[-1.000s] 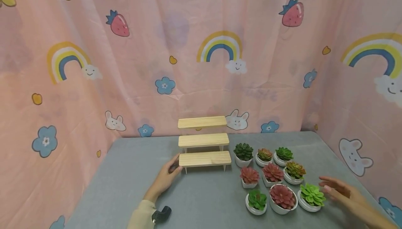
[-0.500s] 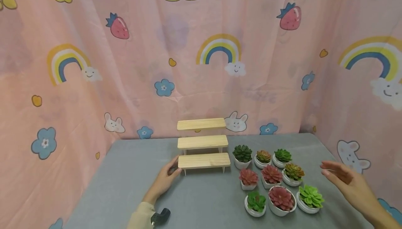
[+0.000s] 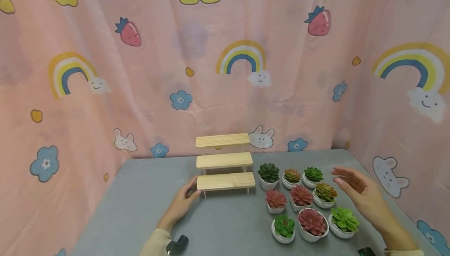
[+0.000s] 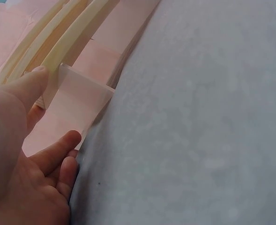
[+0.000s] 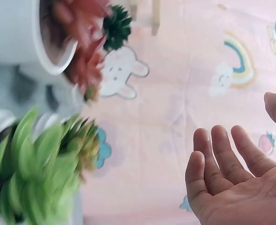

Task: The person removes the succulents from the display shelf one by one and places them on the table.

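Note:
A three-tier display stand (image 3: 225,182) with pale wooden planks and whitish translucent legs stands at the table's back middle. My left hand (image 3: 181,201) grips the left end of its lowest plank; in the left wrist view the thumb (image 4: 34,82) lies at the plank's edge, other fingers below beside the leg. My right hand (image 3: 362,195) hovers with relaxed, parted fingers and holds nothing. Nearest to it are a yellow-orange succulent (image 3: 325,191) and a dark-green leafy succulent (image 3: 313,175), both in white pots. A bright green succulent (image 3: 344,219) lies nearer the front.
Right of the stand are more potted succulents: a dark green one (image 3: 268,173), an orange one (image 3: 292,175), red ones such as the large round-potted red succulent (image 3: 312,221), and a small green one (image 3: 284,226). A pink patterned curtain (image 3: 147,76) borders the grey table (image 3: 130,205).
My right hand has moved from beside the bright green succulent, up and then leftward to near the back-right pots. The left hand stays at the stand. The head view has shifted slightly.

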`<state>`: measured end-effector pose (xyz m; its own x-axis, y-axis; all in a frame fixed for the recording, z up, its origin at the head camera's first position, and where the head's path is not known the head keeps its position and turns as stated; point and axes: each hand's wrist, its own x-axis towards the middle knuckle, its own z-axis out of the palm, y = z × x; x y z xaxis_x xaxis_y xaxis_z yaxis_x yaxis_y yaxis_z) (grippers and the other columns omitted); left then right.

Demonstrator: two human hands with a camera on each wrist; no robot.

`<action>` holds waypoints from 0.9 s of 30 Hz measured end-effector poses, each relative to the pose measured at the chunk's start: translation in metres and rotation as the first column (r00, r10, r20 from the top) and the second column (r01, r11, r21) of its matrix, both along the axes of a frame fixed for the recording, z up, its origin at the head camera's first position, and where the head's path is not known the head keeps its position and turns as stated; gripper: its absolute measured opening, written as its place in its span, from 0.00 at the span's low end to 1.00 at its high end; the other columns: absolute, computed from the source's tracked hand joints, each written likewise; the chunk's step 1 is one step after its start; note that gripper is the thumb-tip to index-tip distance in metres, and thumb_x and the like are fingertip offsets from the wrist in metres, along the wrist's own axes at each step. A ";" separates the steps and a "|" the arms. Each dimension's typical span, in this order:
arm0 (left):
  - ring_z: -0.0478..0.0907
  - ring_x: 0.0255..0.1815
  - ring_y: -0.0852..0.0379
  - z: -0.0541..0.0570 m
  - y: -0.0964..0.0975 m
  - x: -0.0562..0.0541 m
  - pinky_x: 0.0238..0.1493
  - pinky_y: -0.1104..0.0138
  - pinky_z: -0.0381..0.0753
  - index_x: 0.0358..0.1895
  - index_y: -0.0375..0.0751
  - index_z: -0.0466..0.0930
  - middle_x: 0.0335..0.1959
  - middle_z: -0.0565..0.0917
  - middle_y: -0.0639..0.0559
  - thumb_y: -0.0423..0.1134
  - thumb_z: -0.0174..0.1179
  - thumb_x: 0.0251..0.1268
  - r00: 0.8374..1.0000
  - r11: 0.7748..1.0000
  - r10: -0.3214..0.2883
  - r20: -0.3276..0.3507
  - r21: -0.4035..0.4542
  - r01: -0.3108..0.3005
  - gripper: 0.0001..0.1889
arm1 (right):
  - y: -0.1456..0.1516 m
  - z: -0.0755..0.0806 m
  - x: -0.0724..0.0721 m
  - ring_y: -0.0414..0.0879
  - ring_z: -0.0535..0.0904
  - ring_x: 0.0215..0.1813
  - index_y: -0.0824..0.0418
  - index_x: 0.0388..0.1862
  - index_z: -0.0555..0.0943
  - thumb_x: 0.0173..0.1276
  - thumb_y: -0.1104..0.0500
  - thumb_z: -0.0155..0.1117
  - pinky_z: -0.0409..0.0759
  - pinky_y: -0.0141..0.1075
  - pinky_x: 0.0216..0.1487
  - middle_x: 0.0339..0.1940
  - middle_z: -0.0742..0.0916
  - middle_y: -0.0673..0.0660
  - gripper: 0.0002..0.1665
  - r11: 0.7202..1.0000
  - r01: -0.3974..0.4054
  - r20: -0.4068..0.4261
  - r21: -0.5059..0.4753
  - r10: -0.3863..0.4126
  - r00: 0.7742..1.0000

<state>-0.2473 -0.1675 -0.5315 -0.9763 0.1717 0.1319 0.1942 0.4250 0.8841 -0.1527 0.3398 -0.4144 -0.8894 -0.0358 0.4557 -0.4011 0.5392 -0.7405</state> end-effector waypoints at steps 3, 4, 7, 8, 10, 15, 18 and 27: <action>0.70 0.73 0.39 0.000 0.000 0.001 0.70 0.42 0.70 0.79 0.45 0.61 0.71 0.75 0.41 0.51 0.58 0.75 1.000 1.000 0.000 0.006 0.005 0.000 0.34 | -0.011 0.004 -0.003 0.21 0.78 0.55 0.66 0.68 0.73 0.78 0.66 0.56 0.73 0.15 0.51 0.54 0.80 0.26 0.22 1.000 -0.014 0.000 -0.006 0.014 1.000; 0.70 0.73 0.40 0.000 0.000 0.001 0.70 0.42 0.70 0.79 0.45 0.61 0.71 0.75 0.41 0.51 0.58 0.75 1.000 1.000 0.001 0.008 0.007 -0.001 0.34 | -0.014 0.006 -0.004 0.21 0.78 0.55 0.65 0.68 0.73 0.78 0.66 0.56 0.73 0.15 0.51 0.55 0.80 0.26 0.22 1.000 -0.019 0.003 -0.009 0.019 1.000; 0.70 0.73 0.39 0.000 0.000 0.000 0.70 0.42 0.70 0.79 0.45 0.61 0.71 0.76 0.41 0.52 0.58 0.75 1.000 1.000 0.001 0.012 0.010 -0.001 0.34 | -0.025 0.011 -0.008 0.22 0.78 0.56 0.64 0.69 0.73 0.78 0.66 0.55 0.75 0.16 0.50 0.55 0.81 0.27 0.22 0.999 -0.039 -0.004 -0.029 0.039 0.999; 0.70 0.74 0.39 0.000 0.000 0.000 0.70 0.42 0.69 0.79 0.45 0.61 0.71 0.75 0.41 0.53 0.58 0.75 1.000 1.000 0.001 0.014 0.013 -0.001 0.35 | -0.028 0.012 -0.009 0.23 0.78 0.56 0.64 0.69 0.73 0.78 0.66 0.55 0.75 0.17 0.50 0.56 0.81 0.27 0.22 0.998 -0.050 -0.007 -0.038 0.049 0.999; 0.69 0.74 0.39 0.001 0.001 0.000 0.70 0.42 0.69 0.79 0.45 0.61 0.71 0.75 0.40 0.53 0.58 0.74 1.000 1.000 0.001 0.016 0.014 -0.001 0.35 | -0.035 0.015 -0.013 0.24 0.78 0.56 0.63 0.69 0.73 0.78 0.67 0.54 0.75 0.17 0.50 0.56 0.81 0.28 0.22 0.995 -0.078 -0.013 -0.060 0.077 0.997; 0.69 0.74 0.38 0.001 0.001 -0.001 0.71 0.40 0.67 0.79 0.46 0.61 0.70 0.76 0.40 0.52 0.58 0.74 1.000 1.000 -0.002 0.019 0.022 0.001 0.35 | -0.054 0.018 -0.021 0.26 0.79 0.56 0.65 0.68 0.73 0.78 0.70 0.53 0.75 0.17 0.53 0.56 0.82 0.30 0.21 0.983 -0.145 -0.049 -0.113 0.140 0.989; 0.69 0.74 0.38 0.001 0.001 -0.001 0.71 0.40 0.68 0.79 0.45 0.61 0.70 0.76 0.41 0.52 0.58 0.74 1.000 1.000 -0.005 0.018 0.030 0.005 0.34 | -0.063 0.021 -0.025 0.27 0.80 0.56 0.65 0.67 0.74 0.77 0.70 0.52 0.75 0.17 0.54 0.56 0.83 0.32 0.21 0.975 -0.170 -0.066 -0.143 0.162 0.985; 0.68 0.75 0.38 0.000 0.000 -0.001 0.72 0.41 0.67 0.79 0.47 0.62 0.71 0.75 0.41 0.51 0.58 0.74 1.000 1.000 -0.005 0.023 0.030 0.004 0.34 | -0.088 0.024 -0.036 0.29 0.81 0.55 0.67 0.65 0.75 0.77 0.70 0.54 0.77 0.19 0.53 0.54 0.84 0.33 0.19 0.960 -0.212 -0.085 -0.182 0.199 0.976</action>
